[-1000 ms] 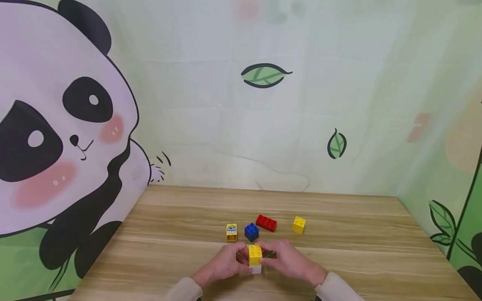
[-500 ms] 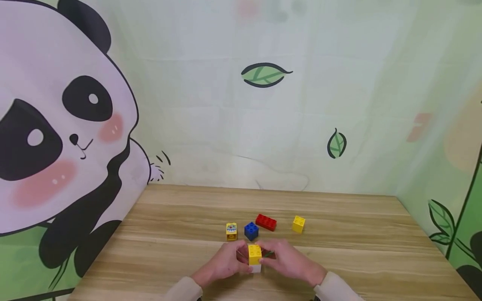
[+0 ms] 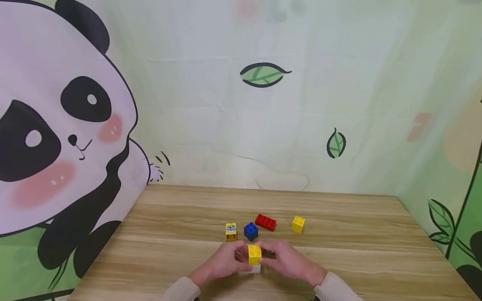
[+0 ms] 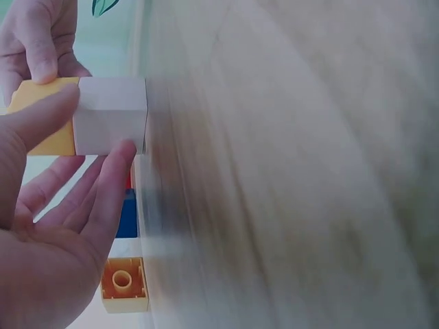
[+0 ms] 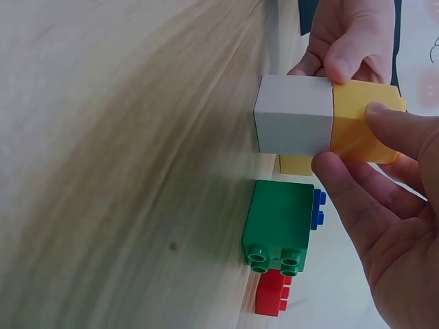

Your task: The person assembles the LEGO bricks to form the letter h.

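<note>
Both hands hold a two-brick stack close over the table, a yellow toy brick (image 3: 254, 256) on top of a white brick (image 3: 255, 269). From the left side my left hand (image 3: 223, 260) grips the white brick, its thumb at the seam in the left wrist view. On the other side, my right hand (image 3: 285, 260) pinches the yellow brick, thumb on one face and fingers opposite, as the right wrist view shows. The two bricks sit flush, with no gap visible at the seam. A green brick (image 5: 280, 218) lies on its side just behind the right hand, mostly hidden in the head view.
Beyond the hands are a printed yellow brick (image 3: 231, 232), a blue brick (image 3: 251, 231), a long red brick (image 3: 265, 222) and another yellow brick (image 3: 298, 224). The wooden table (image 3: 169, 234) meets a panda-printed backdrop (image 3: 203, 125) behind and at the sides.
</note>
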### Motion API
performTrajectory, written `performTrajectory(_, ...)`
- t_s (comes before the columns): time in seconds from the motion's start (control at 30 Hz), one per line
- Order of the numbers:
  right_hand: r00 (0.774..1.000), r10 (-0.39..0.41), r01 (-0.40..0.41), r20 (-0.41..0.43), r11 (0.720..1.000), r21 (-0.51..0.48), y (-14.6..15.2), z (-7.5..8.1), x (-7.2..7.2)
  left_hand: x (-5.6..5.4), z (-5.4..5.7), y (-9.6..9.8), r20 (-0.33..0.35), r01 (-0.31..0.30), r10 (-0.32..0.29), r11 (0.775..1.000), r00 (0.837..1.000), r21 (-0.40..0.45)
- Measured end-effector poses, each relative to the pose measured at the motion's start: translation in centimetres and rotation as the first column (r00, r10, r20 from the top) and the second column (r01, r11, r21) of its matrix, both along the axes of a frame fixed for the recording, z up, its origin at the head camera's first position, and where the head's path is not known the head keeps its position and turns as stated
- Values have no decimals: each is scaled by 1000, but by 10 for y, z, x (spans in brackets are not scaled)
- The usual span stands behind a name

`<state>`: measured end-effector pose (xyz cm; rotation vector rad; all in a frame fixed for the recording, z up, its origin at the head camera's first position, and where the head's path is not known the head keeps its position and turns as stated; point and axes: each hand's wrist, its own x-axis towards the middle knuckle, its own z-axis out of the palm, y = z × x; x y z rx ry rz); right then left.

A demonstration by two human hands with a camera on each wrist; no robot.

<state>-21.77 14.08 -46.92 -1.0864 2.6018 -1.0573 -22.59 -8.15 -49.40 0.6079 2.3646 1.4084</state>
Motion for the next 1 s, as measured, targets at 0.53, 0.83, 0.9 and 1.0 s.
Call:
performTrajectory(0.53,999,16,-14,29,998,-59,2,-3,0,-2,-1,-1,22,13,-14,999,1000,51)
performTrajectory(0.83,1000,20,-19,12,998,-60,2,-4,-1,0,2,0,4,11,-11,1000,1000,24)
performTrajectory(0.9,1000,18,-17,13,998,-59,2,-5,-1,0,2,-1,4,10,-10,1000,1000,20)
performTrajectory(1.0,1000,15,-14,11,998,-66,1,-5,-2,-1,2,-1,-9,10,-10,1000,1000,-1)
